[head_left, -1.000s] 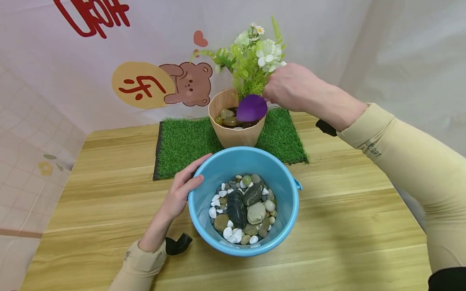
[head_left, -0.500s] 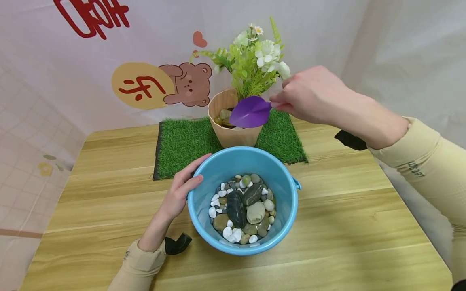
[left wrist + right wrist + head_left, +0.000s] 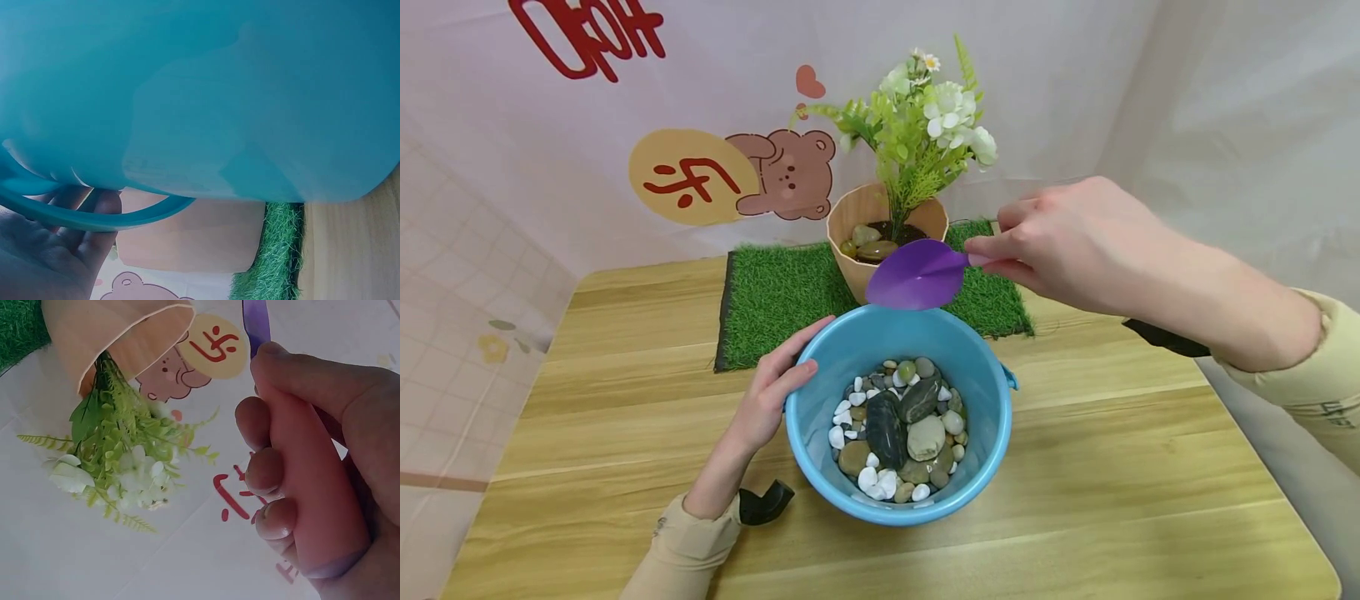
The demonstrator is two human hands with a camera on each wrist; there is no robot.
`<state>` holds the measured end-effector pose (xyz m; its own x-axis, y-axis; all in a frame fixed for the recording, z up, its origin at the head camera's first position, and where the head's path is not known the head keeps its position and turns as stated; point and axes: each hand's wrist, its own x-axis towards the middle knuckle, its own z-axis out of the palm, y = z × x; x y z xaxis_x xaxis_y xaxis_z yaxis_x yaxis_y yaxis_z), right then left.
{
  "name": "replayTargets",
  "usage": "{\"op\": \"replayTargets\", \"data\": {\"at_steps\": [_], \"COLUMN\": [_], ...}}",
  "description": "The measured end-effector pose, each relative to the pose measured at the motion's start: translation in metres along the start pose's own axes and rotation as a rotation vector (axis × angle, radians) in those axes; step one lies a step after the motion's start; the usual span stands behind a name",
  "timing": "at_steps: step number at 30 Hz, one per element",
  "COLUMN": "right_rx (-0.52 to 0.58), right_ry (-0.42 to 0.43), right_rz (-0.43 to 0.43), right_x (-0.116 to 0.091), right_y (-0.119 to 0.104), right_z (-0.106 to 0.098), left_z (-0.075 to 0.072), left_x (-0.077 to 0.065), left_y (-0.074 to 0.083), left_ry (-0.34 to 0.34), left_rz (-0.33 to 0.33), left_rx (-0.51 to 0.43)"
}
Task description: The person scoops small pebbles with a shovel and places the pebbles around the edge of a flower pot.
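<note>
My right hand (image 3: 1067,242) grips the pink handle (image 3: 312,481) of a garden trowel, fingers wrapped round it and thumb along its upper end. The trowel's purple blade (image 3: 916,277) hangs over the far rim of a blue bucket (image 3: 895,329), and no soil shows on it. Inside the bucket lie pebbles and larger stones (image 3: 887,429), white, grey and black. With its thumb over the rim and its fingers outside, my left hand (image 3: 767,392) holds the bucket's left side. The left wrist view shows the bucket's bail handle (image 3: 125,220) crossing that hand.
Behind the bucket, a peach flowerpot (image 3: 859,279) with white flowers (image 3: 951,108), dark soil and stones stands on a green turf mat (image 3: 775,300). The wooden table (image 3: 1112,467) has its right edge near my right forearm. A printed curtain (image 3: 1037,67) hangs behind.
My right hand has drawn the trowel back from inside the flowerpot, toward me and right, and the blade now hangs over the bucket's far rim. The left hand and bucket stay put.
</note>
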<state>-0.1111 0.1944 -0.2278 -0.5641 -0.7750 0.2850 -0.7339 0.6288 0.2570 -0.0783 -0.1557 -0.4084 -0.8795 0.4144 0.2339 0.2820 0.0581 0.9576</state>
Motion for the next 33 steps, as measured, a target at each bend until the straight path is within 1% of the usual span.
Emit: {"op": "replayTargets", "data": {"at_steps": [6,8,10,14,16,18,21,23,26,33], "right_rx": [-0.044,-0.067,-0.082,-0.129,-0.176,-0.238,-0.318,-0.360,-0.402,-0.490], "right_ry": [0.036,0.025,-0.012,-0.135,-0.180,-0.200,-0.184,-0.158,-0.117,-0.089], "right_rz": [-0.073,-0.097,-0.113,-0.141,-0.167,-0.201,-0.251,-0.275,-0.312,-0.416], "right_x": [-0.009,-0.010,-0.011,-0.011,-0.011,-0.012,-0.012,-0.011,-0.010,-0.003], "right_y": [-0.016,-0.023,-0.031,-0.042,-0.046,-0.049,-0.053,-0.055,-0.058,-0.062], "right_z": [0.002,0.003,0.005,0.009,0.012,0.016,0.020,0.022,0.024,0.030], "left_z": [0.000,0.000,0.000,0.000,0.001,0.001,0.001,0.001,0.001,0.001], "left_x": [0.000,0.000,0.000,0.000,0.000,0.000,0.000,0.000,0.000,0.000], "left_y": [0.000,0.000,0.000,0.000,0.001,0.001,0.001,0.001,0.000,0.000], "left_ry": [0.000,-0.001,-0.003,-0.001,0.000,0.002,0.003,0.003,0.002,0.000], "left_rz": [0.000,0.001,0.001,-0.003,-0.005,-0.005,-0.003,0.000,0.004,0.004], "left_rx": [-0.003,-0.007,-0.010,-0.007,-0.004,-0.001,0.000,-0.001,-0.003,-0.009]}}
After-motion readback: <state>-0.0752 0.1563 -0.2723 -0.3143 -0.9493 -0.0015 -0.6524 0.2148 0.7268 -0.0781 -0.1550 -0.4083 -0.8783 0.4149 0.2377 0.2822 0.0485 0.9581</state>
